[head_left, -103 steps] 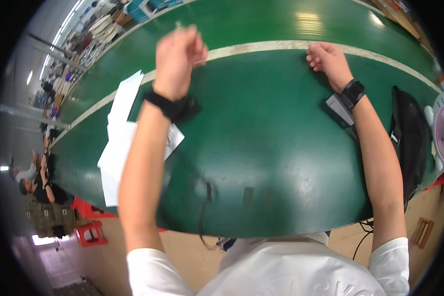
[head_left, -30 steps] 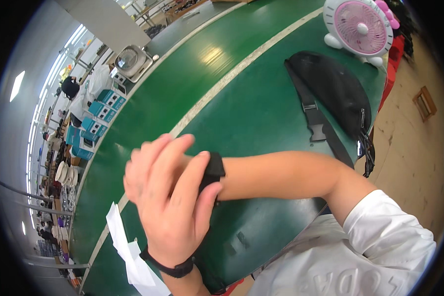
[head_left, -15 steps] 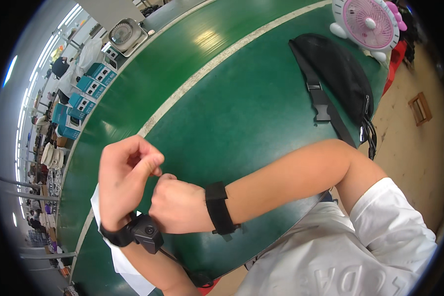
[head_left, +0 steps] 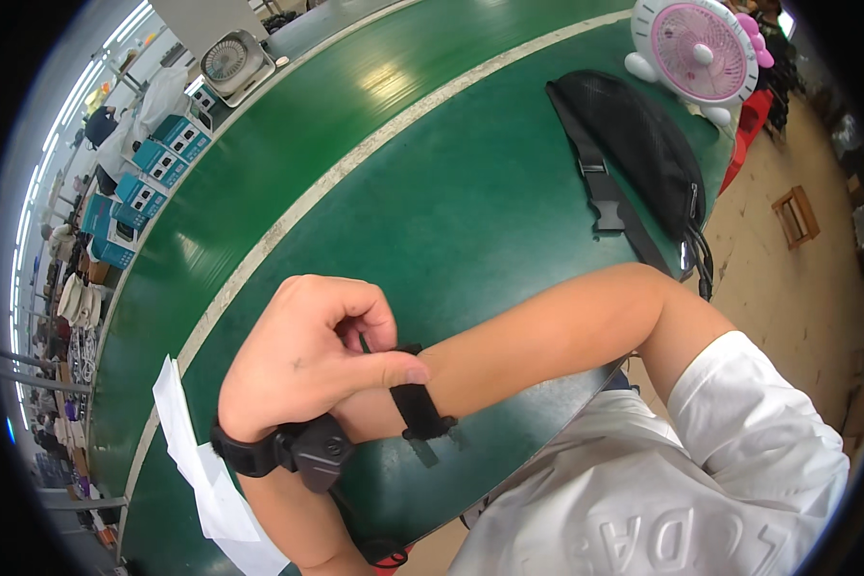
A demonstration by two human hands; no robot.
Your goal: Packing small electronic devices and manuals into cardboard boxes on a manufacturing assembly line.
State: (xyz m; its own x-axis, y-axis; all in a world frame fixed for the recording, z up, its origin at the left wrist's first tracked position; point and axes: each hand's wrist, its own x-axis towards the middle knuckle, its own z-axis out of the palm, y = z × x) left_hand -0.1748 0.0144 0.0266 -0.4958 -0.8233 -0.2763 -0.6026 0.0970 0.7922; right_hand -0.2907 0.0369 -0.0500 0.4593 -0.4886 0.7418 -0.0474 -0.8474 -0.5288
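Observation:
My left hand (head_left: 307, 355) reaches across my right wrist, thumb and curled fingers closed on the black wrist strap (head_left: 415, 411) there. The thumb lies on the band, and a bit of dark strap shows by the fingertips. My right hand (head_left: 370, 415) sits beneath the left one; its fingers are hidden. The right forearm stretches in from the right over the table. A small black camera (head_left: 324, 451) is fastened to my left wrist by its own black band, with a cable below it.
White paper (head_left: 216, 499) lies by my left forearm on the green table (head_left: 432, 192). A black waist bag (head_left: 634, 144) and a pink-and-white fan (head_left: 706, 58) stand at the far right. Blue boxes (head_left: 154, 163) and a grey fan (head_left: 228, 65) line the far left edge. A wooden stool (head_left: 795, 217) is on the floor.
My left hand has moved right, from beside the right hand to over its wrist, and has taken hold of the strap. The right hand's fist is now covered.

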